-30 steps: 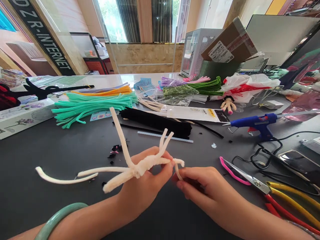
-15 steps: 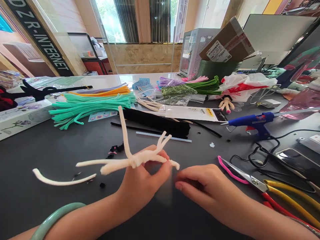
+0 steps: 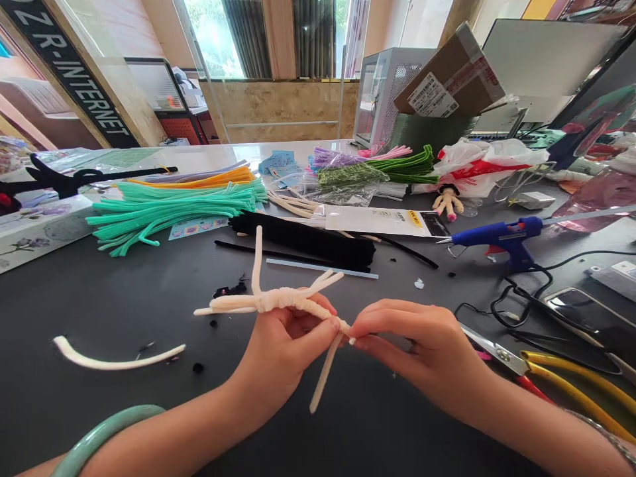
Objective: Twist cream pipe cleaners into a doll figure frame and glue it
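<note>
Clearly, both hands are closed on a cream, fuzzy pipe-cleaner figure (image 3: pixel 275 299), which is held up above the dark grey counter (image 3: pixel 238 430). The left hand (image 3: pixel 293 351) grips its wrapped, twisted body from beneath, thumb and fingers pinching near the right end. The right hand (image 3: pixel 412 334) nips the very tip there between thumb and forefinger, just beside the left fingertips. One strand hangs down between the hands; another stands upright at the figure's left part, and others stick out to either side.

Left of the figure, a loose, curved cream pipe cleaner (image 3: pixel 119 361) lies near small black fuzzy scraps (image 3: pixel 228 290). Beyond the hands lie a slim translucent whitish stick (image 3: pixel 322 267), a thick black fuzzy bundle (image 3: pixel 308 242) and a spread mint-green pipe-cleaner bundle (image 3: pixel 173 209). To the right, silver-bladed scissors with yellow and red handles (image 3: pixel 501 356) are partly covered by the right hand. Farther back rest a blue glue gun (image 3: pixel 499 235) and a small cream doll with black hair (image 3: pixel 448 200).
</note>
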`<state>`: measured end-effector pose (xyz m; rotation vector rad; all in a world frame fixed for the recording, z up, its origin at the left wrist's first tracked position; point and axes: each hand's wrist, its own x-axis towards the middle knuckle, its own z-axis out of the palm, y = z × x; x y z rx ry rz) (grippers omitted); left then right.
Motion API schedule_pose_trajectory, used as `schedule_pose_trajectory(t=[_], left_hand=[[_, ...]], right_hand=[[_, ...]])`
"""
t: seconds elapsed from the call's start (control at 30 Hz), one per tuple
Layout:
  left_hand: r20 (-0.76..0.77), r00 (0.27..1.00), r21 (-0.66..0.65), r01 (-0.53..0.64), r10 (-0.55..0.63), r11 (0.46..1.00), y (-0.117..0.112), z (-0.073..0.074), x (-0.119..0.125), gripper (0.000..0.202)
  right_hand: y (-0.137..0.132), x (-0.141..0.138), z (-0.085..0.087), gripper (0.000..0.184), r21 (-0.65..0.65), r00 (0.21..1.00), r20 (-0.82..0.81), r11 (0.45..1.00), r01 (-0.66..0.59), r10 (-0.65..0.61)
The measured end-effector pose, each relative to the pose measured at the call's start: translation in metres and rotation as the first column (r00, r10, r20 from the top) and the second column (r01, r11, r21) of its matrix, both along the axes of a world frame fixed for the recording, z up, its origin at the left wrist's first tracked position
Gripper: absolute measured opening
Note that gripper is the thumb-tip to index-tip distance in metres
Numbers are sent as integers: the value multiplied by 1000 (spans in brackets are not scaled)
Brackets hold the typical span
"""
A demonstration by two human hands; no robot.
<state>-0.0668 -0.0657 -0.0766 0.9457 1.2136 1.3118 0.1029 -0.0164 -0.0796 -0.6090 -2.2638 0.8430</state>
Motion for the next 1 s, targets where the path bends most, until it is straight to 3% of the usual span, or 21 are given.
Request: schedule_pose_trajectory(t=[0.17,0.6,0.83,1.0], left_hand=[[0,1000,-6,16,-16,1000,-2,1,2,9],[-187,982,42,23,-15,999,-10,-1,4,10],[-235,971,63,52,-36,997,-11,1,2,9],[-171,985,73,48,-35,996,-9,-2,0,6]], right_hand=[[4,2,-1,15,17,994,-8,994,-107,107],[-1,-6,-3,27,-169,982,-182,983,-75,44],[-2,-5,-5,23,-202,987,-157,978,-62,30],[1,0,-4,12,-237,990,-124,967,-91,63]])
